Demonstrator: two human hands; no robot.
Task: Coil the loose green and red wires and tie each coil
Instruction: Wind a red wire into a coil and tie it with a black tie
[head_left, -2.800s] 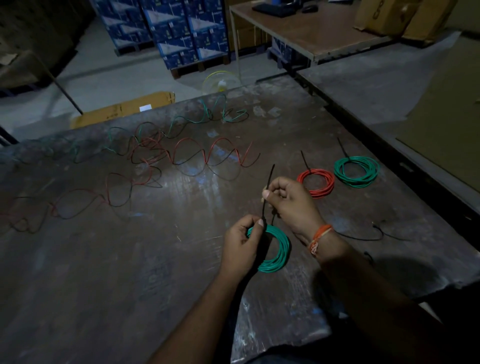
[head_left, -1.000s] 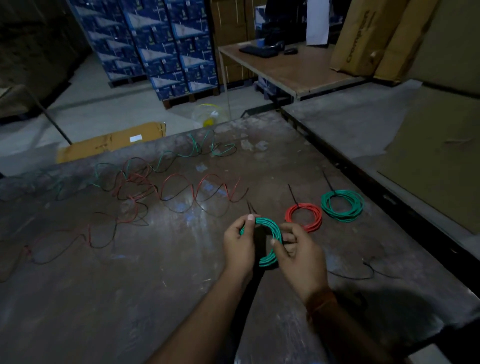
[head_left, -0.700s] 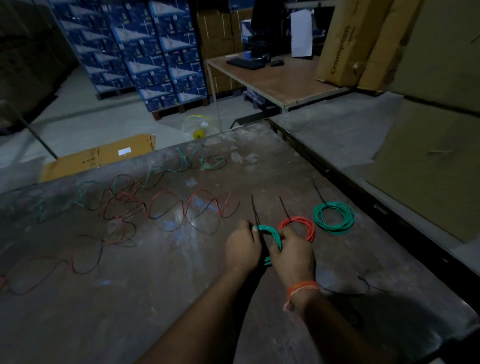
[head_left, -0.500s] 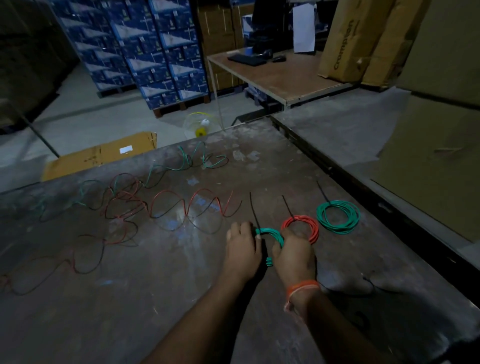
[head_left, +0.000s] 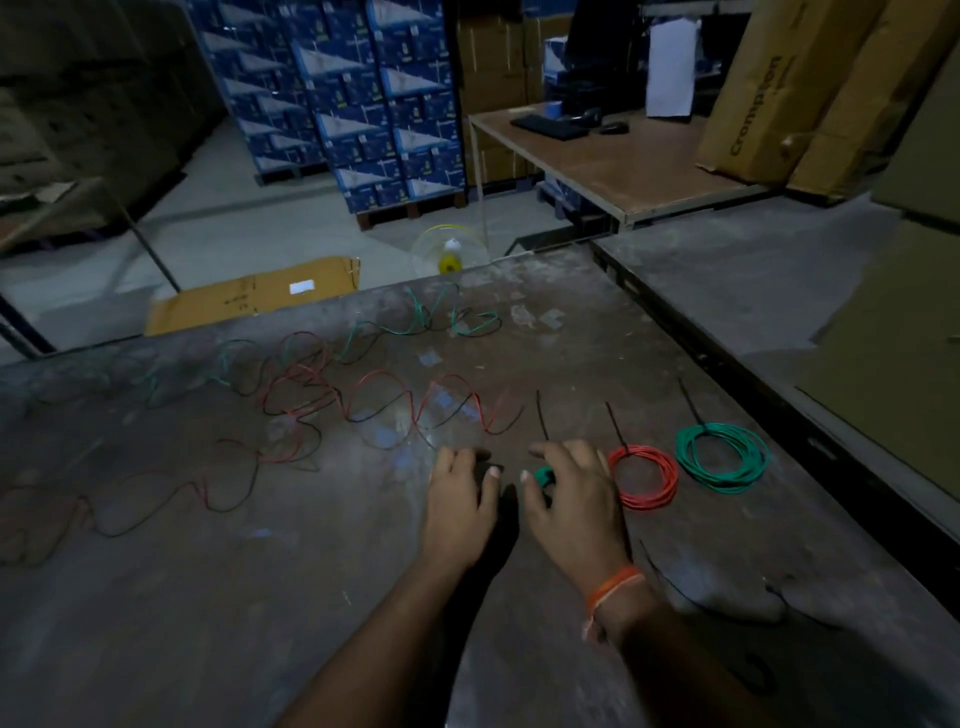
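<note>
Green coil (head_left: 544, 475): mostly hidden under your right hand (head_left: 574, 488), only a small arc showing between thumb and fingers, its black tie tail (head_left: 541, 414) sticking up beyond the knuckles. Your right fingers curl over the coil, holding it down on the tabletop (head_left: 260, 597). Your left hand (head_left: 460, 496) lies just beside it, palm down, fingers relaxed, gripping nothing, apart from the coil. Right of your hands: tied red coil (head_left: 644, 477), then a second green coil (head_left: 722, 456). Loose red and green wires (head_left: 384, 402) sprawl farther out, left.
</note>
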